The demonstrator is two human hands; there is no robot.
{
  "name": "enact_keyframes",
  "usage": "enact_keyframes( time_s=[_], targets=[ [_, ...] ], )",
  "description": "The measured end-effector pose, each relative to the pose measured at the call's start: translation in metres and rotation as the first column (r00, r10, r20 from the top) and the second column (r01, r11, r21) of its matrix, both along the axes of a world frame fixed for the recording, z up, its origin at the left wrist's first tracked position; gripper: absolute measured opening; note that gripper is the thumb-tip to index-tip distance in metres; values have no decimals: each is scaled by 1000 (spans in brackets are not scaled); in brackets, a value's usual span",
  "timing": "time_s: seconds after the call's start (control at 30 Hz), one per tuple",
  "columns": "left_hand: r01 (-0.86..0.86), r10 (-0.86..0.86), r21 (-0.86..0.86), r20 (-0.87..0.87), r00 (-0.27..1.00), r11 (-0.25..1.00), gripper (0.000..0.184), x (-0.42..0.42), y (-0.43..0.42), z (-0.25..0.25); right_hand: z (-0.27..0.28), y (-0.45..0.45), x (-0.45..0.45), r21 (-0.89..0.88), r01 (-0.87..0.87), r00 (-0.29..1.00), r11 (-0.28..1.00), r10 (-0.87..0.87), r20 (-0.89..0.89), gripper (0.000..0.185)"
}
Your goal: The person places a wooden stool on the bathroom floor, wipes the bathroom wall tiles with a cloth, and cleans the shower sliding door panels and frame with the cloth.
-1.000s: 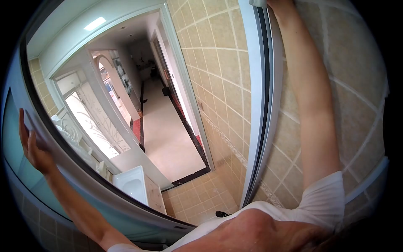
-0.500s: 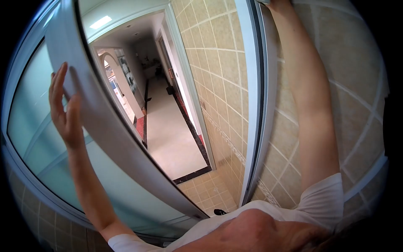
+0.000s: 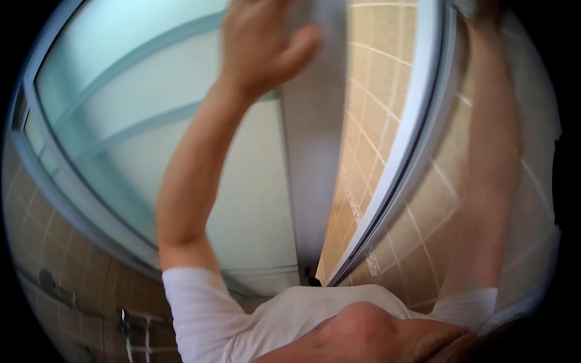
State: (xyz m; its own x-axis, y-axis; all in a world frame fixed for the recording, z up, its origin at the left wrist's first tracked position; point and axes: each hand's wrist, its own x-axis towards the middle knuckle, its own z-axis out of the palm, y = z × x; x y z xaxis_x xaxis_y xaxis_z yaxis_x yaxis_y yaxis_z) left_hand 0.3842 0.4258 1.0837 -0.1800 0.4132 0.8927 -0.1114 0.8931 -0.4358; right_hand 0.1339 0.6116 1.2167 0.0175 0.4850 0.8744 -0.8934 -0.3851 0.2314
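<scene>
My left hand (image 3: pixel 263 51) lies against the grey edge frame (image 3: pixel 311 127) of a sliding door with frosted glass (image 3: pixel 251 175). Its thumb is stretched out; the fingertips run past the top of the view. My right hand (image 3: pixel 487 13) is raised at the top right beside the white door jamb (image 3: pixel 431 54), dark and partly cut off. A small pale thing (image 3: pixel 465 7) shows at its fingers, too little of it to name. Between the door's edge and the jamb, a narrow gap shows a tiled wall (image 3: pixel 375 85).
Beige wall tiles (image 3: pixel 417 233) run to the right of the jamb. At lower left, a metal rack (image 3: pixel 142 330) and a wall fitting (image 3: pixel 54 287) stand against darker tiles.
The sliding door has moved right towards the jamb with my left hand on it, narrowing the opening. The hallway seen through it before is now hidden. My view has turned somewhat.
</scene>
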Motion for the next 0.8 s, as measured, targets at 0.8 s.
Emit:
enact_keyframes(
  time_s=[0.8],
  targets=[
    [474,-438,38,-326,838,880,57,-30,52,83,133,6,133,-101,95,986,990,-108,-126,32]
  ],
)
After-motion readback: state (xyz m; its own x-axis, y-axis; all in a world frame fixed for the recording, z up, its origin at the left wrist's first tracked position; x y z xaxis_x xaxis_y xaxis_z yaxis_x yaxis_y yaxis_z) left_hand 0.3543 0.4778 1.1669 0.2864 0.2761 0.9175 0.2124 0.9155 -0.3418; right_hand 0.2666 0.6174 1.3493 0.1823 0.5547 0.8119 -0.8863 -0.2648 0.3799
